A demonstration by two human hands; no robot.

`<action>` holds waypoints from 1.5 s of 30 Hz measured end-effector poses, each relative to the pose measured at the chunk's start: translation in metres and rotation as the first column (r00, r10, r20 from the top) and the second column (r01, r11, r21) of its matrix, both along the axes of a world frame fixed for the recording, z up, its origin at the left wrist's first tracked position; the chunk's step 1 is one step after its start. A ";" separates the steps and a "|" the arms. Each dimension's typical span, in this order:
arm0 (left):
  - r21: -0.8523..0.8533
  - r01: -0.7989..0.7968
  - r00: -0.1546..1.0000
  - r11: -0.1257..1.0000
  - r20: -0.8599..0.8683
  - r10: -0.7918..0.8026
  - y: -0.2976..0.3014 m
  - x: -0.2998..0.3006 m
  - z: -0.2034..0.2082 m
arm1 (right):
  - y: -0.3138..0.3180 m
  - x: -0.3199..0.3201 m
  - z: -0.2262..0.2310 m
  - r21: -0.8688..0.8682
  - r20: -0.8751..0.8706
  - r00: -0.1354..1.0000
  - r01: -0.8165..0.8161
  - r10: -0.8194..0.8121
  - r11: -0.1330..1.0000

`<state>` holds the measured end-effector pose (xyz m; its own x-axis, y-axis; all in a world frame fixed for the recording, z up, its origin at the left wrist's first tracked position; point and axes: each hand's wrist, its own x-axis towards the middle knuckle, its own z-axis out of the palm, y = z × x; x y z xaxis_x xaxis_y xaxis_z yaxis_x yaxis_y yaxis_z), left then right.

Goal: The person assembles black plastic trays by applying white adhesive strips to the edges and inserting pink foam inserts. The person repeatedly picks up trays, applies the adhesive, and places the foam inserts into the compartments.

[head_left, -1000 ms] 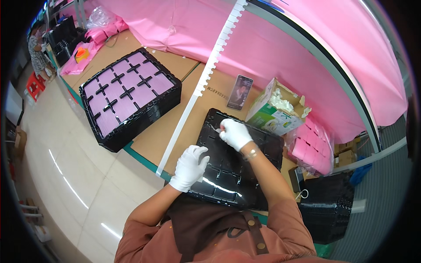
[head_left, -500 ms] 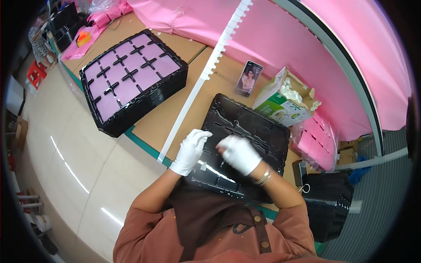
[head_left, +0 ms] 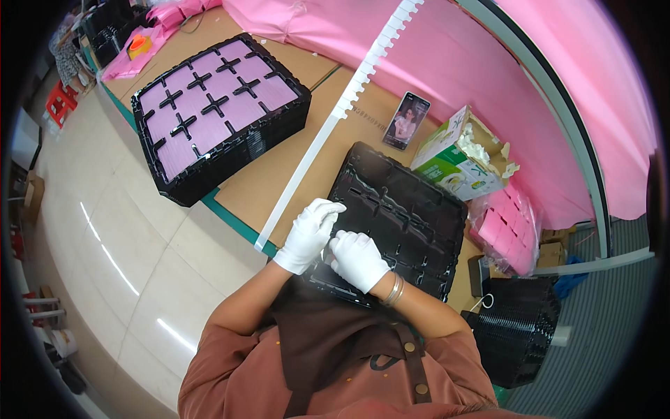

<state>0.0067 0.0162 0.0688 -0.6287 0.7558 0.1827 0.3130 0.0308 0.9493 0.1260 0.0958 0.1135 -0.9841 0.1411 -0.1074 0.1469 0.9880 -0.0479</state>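
A black plastic tray [head_left: 408, 209] with moulded ridges lies on the cardboard-covered table in front of me. My left hand [head_left: 309, 234], in a white glove, is at the tray's left edge with its fingers bent and closed. Close beside it, over the near left part of the tray, my right hand [head_left: 358, 262] has its gloved fingers curled in. The two hands nearly meet. Whatever the fingertips pinch, if anything, is hidden or too small to make out. Farther left stands a stack of black trays [head_left: 234, 150] whose top one holds lilac sheets [head_left: 202, 91] between black cross-shaped dividers.
A white notched strip [head_left: 314, 150] crosses the table left of the tray. Behind the tray are a phone [head_left: 407, 120] and an opened green-and-white carton [head_left: 453, 157] of white pieces. Bagged pink foam [head_left: 508, 230] and another black tray stack [head_left: 516, 335] are at the right.
My right hand has moved left and slightly down, closer to my left hand. The left hand stays by the tray's left edge. The whole view has shifted slightly.
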 end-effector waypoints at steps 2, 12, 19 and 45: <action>0.031 -0.008 1.000 0.999 -0.029 0.008 0.001 0.001 -0.005 | -0.001 0.001 0.002 -0.041 0.010 1.000 -0.024 0.024 0.999; 0.003 -0.032 0.994 0.999 -0.107 0.032 -0.001 0.002 -0.001 | 0.108 0.040 0.098 -0.204 -0.538 0.761 0.300 -0.363 0.932; 0.030 -0.006 0.986 1.000 -0.165 0.011 0.006 0.003 0.003 | 0.284 0.104 0.137 0.056 -0.649 0.582 0.678 -0.490 0.733; -0.159 0.013 0.987 0.987 -0.154 -0.038 0.012 0.006 0.075 | 0.269 0.222 0.017 0.087 -0.236 0.396 0.918 -0.887 0.386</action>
